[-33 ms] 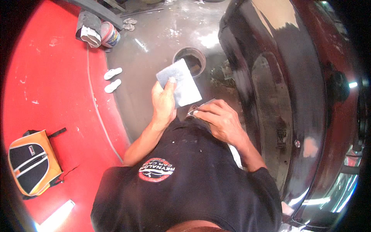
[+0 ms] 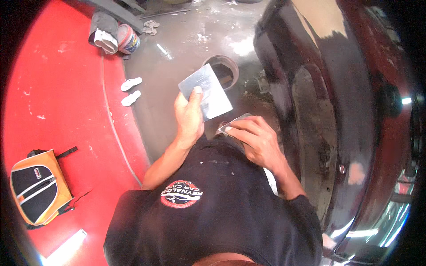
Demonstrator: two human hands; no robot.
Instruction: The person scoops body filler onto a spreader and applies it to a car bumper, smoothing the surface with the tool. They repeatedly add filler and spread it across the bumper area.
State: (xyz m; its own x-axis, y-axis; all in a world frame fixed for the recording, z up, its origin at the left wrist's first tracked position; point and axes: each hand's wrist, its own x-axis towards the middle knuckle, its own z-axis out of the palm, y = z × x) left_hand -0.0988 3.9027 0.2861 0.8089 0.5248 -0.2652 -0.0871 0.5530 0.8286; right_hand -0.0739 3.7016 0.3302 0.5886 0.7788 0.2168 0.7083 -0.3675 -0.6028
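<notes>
- Grey floor (image 2: 173,75) spreads ahead of you, with a dark car (image 2: 350,111) along your right
- Your left hand (image 2: 190,117) grips a flat silvery plate (image 2: 215,97), which overlaps a round bucket (image 2: 235,71) in view
- Your right hand (image 2: 262,142) pinches a thin grey flat piece (image 2: 234,121) just beside the plate's lower corner

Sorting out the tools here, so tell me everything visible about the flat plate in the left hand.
The flat plate is thin, four-sided and silvery grey, metal by its look, with faint streaks, a duller upper-left part and a bright sheen elsewhere. It is held at a slant, one corner upward. The left hand grips its lower-left edge, thumb on the face; its back is hidden. It partly covers the round container in this view.
</notes>
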